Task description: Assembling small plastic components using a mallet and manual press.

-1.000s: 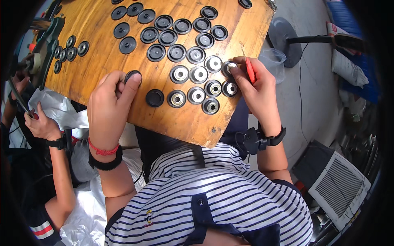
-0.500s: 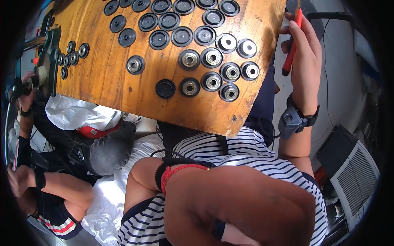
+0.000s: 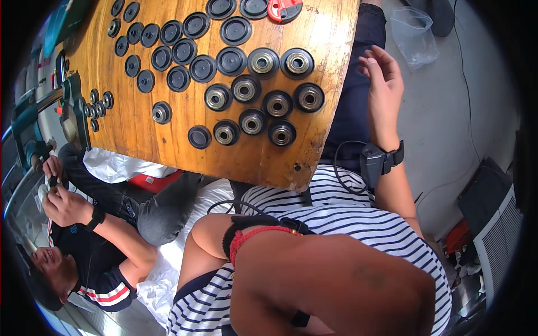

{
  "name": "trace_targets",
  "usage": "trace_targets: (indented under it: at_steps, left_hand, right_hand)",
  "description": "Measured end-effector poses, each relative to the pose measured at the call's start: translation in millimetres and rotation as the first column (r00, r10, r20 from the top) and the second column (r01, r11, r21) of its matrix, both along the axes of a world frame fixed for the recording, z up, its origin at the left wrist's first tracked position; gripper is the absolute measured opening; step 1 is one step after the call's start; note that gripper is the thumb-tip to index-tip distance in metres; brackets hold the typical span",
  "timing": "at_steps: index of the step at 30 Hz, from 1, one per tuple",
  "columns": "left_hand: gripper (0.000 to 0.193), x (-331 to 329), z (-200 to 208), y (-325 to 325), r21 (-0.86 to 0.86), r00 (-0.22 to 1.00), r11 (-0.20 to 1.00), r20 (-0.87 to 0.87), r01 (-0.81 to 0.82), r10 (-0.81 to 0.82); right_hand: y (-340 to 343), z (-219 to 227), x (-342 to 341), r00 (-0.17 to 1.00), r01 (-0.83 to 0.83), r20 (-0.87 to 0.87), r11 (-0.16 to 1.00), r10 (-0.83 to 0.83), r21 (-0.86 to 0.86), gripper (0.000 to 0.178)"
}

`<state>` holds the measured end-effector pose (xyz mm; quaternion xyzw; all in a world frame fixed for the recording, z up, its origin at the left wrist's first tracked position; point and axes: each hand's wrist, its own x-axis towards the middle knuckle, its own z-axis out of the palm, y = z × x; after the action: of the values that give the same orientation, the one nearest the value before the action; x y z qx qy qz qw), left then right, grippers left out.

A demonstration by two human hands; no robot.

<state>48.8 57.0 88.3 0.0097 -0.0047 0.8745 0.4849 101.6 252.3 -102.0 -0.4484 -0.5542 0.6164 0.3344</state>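
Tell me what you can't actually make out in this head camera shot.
- Left hand: raised toward the camera; only the forearm and wrist show, so what it holds cannot be told.
- Red tool: cut off by the top edge.
- Right hand: seen from the back beside the board; its palm is hidden.
- Small discs at the board's left end: too small to tell apart.

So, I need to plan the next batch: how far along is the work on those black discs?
Partly done, it seems. About ten black discs near the front edge carry metal inserts; the plain discs behind show none. Nothing is in hand: the right hand is open beside the table, the red tool lies on the far side, and the left hand is out of view.
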Motion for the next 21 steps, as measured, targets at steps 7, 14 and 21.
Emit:
trace_targets:
  at_steps: [7, 14, 21]
  left_hand:
    - [0.022, -18, -9, 17, -0.436, 0.813, 0.843, -0.582, -0.314, 0.002]
    - [0.037, -67, -66, -59, -0.075, -0.327, 0.464, -0.611, -0.883, -0.721]
    - [0.069, -59, -101, -68, -0.008, -0.371, 0.394, -0.314, -0.919, -0.874]
  right_hand:
    - [-12, -108, -18, 0.993, -0.067, -0.114, 0.585, -0.044, -0.808, 0.037]
    - [-70, -243, -36, 0.676, 0.027, 0.705, 0.948, 0.217, -0.318, 0.025]
    - [-67, -291, -39, 0.233, -0.272, 0.946, 0.949, 0.226, -0.160, 0.063]
